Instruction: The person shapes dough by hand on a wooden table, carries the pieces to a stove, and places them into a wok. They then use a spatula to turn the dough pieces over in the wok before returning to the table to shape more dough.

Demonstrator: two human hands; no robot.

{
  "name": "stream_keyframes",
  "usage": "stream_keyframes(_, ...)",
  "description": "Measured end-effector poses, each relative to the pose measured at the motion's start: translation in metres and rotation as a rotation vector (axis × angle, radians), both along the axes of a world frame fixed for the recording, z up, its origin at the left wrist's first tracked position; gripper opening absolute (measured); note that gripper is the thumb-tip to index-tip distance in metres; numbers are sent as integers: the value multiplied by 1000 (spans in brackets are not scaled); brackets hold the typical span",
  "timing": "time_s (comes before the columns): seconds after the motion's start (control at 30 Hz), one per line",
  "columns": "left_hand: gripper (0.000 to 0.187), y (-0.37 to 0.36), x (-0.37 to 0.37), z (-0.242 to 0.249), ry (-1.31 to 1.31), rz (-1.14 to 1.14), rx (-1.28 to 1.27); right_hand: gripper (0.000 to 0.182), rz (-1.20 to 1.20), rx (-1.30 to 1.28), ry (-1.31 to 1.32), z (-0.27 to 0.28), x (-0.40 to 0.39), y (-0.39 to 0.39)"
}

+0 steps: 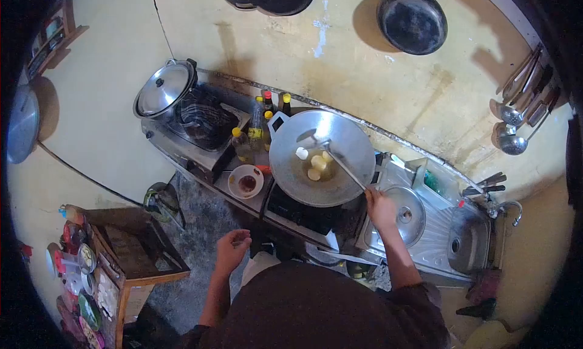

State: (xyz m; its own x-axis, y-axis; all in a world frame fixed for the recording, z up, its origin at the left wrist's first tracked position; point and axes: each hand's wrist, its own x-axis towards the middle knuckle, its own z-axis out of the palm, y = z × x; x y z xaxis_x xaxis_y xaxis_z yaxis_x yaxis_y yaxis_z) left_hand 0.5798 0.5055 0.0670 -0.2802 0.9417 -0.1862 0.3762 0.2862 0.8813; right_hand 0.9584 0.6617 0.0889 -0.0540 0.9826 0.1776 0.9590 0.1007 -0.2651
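My right hand (pixel 381 209) is closed round the handle of a metal spatula (pixel 347 168), whose head rests inside a large silver wok (pixel 355 139). Several pale, rounded pieces of food (pixel 318 162) lie in liquid at the wok's bottom, with a white piece (pixel 302 153) to their left. The wok sits over the right-hand stove. My left hand (pixel 233 249) is held in front of the counter, fingers loosely curled and apart, with nothing visible in it. A white bowl (pixel 246 181) with dark red sauce stands left of the wok.
Bottles (pixel 255 127) stand behind the bowl. A lidded pot (pixel 163 89) and dark cloth (pixel 203 119) are on the left stove. To the right are a round metal lid (pixel 405 214) and a sink (pixel 467 242). A wooden table (pixel 155 278) stands lower left.
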Motion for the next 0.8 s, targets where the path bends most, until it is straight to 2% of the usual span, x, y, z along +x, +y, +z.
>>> stream_keyframes(0.07, 23, -5, -4, -10, -105, 43, 56, 23, 38, 0, -24, -6, -16, 22)
stream_keyframes(0.4, 23, -17, -23, -9, -86, 116, 9, 25, 120, -44, -142, -30, -28, 63)
stream_keyframes(0.73, 23, 9, -17, -8, -61, 45, 6, 20, 59, -100, -249, -7, 0, 30)
stream_keyframes(0.8, 23, 15, -16, -10, -23, 14, 18, 20, 58, 14, -135, -6, 9, 15)
